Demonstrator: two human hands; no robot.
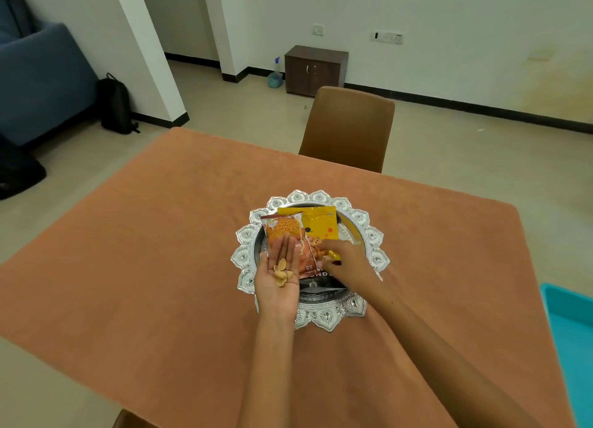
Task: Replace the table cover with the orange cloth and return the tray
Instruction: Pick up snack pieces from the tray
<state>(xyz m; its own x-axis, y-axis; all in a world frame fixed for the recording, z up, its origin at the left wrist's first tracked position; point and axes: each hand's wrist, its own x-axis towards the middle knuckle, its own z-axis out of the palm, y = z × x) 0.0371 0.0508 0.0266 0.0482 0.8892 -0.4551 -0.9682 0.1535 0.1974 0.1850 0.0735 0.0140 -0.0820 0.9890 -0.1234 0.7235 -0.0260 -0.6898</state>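
The orange cloth [160, 251] already covers the table, lying flat with no visible wrinkle; the silver tray [372, 235] sits on it near the middle, ahead of the person and short of the brown chair [348, 129] on the tray's far side. The left hand [279, 273] hovers palm up over the tray's near-left rim, fingers straight and together, cradling a few pale shell pieces [282, 272]; the right hand [345, 260] reaches over the tray's right half, fingertips curled down among the snack packets [305, 235], though what they pinch I cannot tell. The tray looks like thin embossed metal, stiff and probably light, its scalloped rim offering grip at opposite sides; the packets would likely slide if it tips, so a level two-handed hold suits. Being round, the tray has no long axis; the packets lie lengthwise away from the person, toward the chair.
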